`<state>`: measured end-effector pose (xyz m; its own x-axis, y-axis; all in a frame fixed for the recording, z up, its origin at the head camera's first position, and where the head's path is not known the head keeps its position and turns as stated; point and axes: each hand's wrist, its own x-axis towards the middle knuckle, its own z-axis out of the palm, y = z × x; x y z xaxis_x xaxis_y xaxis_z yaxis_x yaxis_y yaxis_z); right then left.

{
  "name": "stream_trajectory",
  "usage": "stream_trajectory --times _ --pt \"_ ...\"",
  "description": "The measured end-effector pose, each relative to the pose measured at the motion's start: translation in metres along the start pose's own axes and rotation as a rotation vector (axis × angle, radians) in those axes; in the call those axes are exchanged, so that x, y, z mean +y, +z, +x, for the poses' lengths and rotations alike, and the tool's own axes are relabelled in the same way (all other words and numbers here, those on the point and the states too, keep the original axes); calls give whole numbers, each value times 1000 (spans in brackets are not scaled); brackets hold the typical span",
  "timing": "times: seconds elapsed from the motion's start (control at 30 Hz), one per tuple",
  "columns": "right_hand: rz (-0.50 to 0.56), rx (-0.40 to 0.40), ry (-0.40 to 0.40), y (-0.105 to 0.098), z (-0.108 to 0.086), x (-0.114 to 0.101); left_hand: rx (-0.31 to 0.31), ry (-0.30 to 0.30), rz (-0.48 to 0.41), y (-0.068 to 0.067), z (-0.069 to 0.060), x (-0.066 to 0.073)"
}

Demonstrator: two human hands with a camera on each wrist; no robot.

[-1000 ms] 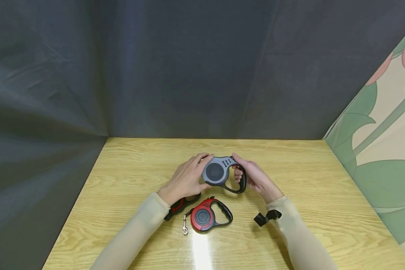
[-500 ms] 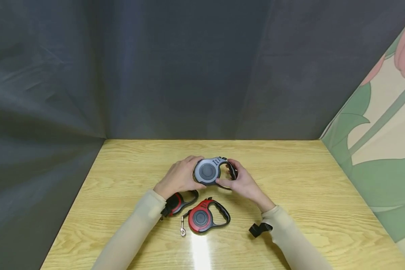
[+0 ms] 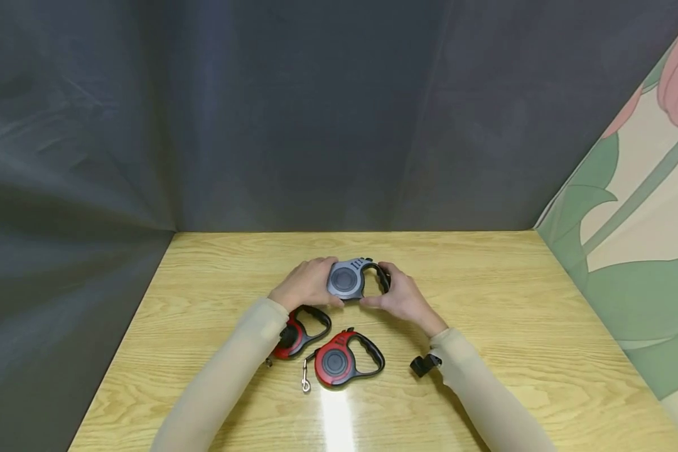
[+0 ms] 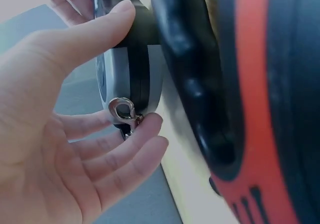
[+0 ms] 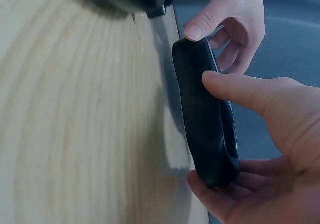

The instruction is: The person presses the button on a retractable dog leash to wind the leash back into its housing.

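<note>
Both hands hold a grey and black retractable dog leash (image 3: pixel 344 280) near the table's far side. Its round case sits between the thumb and fingers of my left hand (image 3: pixel 304 285). At the black handle loop, my right hand (image 3: pixel 405 298) grips with the thumb below and fingers above. A metal clip (image 4: pixel 121 110) hangs by the left fingers in the left wrist view. In the right wrist view, the leash's dark handle (image 5: pixel 202 109) stands on edge, just off or touching the table; I cannot tell which.
Nearer me lies a red retractable leash (image 3: pixel 334 364) with its metal clip (image 3: pixel 306 383) to the left. Another red leash (image 3: pixel 296 339) is partly hidden under the left wrist. Dark cloth (image 3: pixel 339 119) rises behind the wooden table (image 3: pixel 486 295), and a flower-patterned cloth (image 3: pixel 644 295) hangs at right.
The grey leash has moved slightly left and farther away. My right thumb has shifted from the handle's top to its lower side. More of the left red leash shows.
</note>
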<state>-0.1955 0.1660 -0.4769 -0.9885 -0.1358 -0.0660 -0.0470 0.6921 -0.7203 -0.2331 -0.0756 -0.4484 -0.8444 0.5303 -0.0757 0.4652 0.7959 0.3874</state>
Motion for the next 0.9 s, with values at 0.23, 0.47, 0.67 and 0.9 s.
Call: stream_trajectory --times 0.23,0.47,0.67,0.9 --pt "-33 -10 -20 4 5 5 -101 -44 9 7 5 -2" --pt "-47 -6 -40 5 8 9 -144 -96 -3 4 1 -2" --pt "-54 -43 -20 3 10 11 -154 -106 -19 3 -2 -1" --pt "25 -67 -11 -5 5 17 -140 -140 18 -2 -18 0"
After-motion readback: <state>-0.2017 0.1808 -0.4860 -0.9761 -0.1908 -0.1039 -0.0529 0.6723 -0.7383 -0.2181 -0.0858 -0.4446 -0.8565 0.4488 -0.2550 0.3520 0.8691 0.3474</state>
